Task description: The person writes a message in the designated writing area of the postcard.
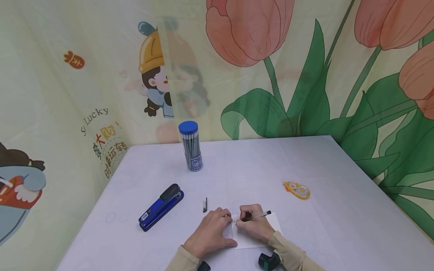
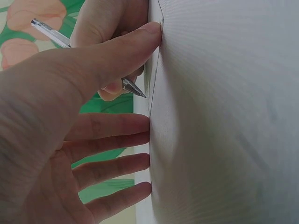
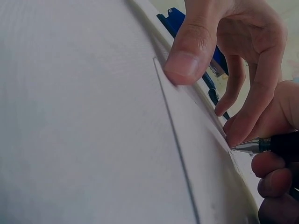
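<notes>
My right hand (image 1: pixel 255 223) grips a pen (image 1: pixel 262 215) whose tip meets a small sheet of white paper (image 1: pixel 249 242) near its upper left corner. Faint marks show by the tip, too small to read. At the paper's left edge rests my left hand (image 1: pixel 213 232), thumb on the lower left corner and fingertips near the upper left one. In the left wrist view its fingers (image 2: pixel 112 163) are extended and spread on the surface. The pen's metal tip (image 3: pixel 246 147) shows in the right wrist view beside the left fingertips. A pen cap (image 1: pixel 205 205) lies just beyond the left hand.
A blue stapler (image 1: pixel 161 207) lies on the white table (image 1: pixel 112 226) at the left. Farther back stands a clear tub of pencils (image 1: pixel 191 148) with a blue lid. To the right is a yellow correction tape (image 1: pixel 297 190). A printed curtain (image 1: pixel 190 67) hangs behind the table.
</notes>
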Demonstrator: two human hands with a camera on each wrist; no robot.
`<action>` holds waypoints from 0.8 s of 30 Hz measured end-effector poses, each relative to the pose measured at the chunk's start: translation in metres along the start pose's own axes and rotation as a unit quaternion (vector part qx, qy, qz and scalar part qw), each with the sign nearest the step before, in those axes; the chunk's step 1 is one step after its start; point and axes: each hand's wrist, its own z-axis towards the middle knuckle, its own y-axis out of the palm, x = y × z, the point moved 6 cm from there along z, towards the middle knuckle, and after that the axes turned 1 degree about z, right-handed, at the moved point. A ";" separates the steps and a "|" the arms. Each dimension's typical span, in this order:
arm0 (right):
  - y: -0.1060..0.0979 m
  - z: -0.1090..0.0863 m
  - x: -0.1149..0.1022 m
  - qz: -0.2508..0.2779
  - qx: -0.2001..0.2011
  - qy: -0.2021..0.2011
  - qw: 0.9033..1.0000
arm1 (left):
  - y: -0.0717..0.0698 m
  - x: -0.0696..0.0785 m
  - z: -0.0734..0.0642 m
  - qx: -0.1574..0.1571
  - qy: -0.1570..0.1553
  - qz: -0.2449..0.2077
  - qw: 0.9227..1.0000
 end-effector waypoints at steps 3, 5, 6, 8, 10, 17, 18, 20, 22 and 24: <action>0.001 0.000 0.000 -0.003 -0.003 0.005 1.000 | 0.000 0.000 0.000 0.001 0.000 0.000 1.000; 0.001 0.000 0.000 -0.006 -0.005 0.008 1.000 | 0.000 0.000 -0.001 0.002 0.000 -0.001 1.000; 0.001 0.000 -0.001 -0.007 -0.006 0.009 1.000 | 0.000 0.000 -0.001 0.002 0.000 -0.001 1.000; 0.002 0.000 -0.005 -0.009 -0.007 0.008 1.000 | 0.000 0.000 -0.001 0.002 -0.001 -0.003 1.000; 0.001 0.000 -0.012 -0.006 -0.009 0.005 1.000 | 0.000 0.000 -0.001 0.002 0.000 -0.004 1.000; -0.001 0.001 -0.033 0.006 -0.022 0.007 1.000 | 0.000 0.000 0.000 0.004 0.001 -0.003 1.000; -0.002 0.001 -0.034 0.007 -0.020 0.007 1.000 | -0.001 0.000 0.000 0.004 0.001 -0.004 1.000; -0.002 0.001 -0.034 0.007 -0.017 0.007 1.000 | 0.000 0.000 -0.001 0.002 -0.001 -0.007 1.000; -0.002 0.001 -0.034 0.008 -0.014 0.007 1.000 | 0.000 0.000 -0.001 0.000 -0.003 -0.010 1.000; -0.002 0.001 -0.032 0.006 -0.014 0.008 1.000 | 0.000 0.000 -0.001 -0.001 -0.003 -0.012 1.000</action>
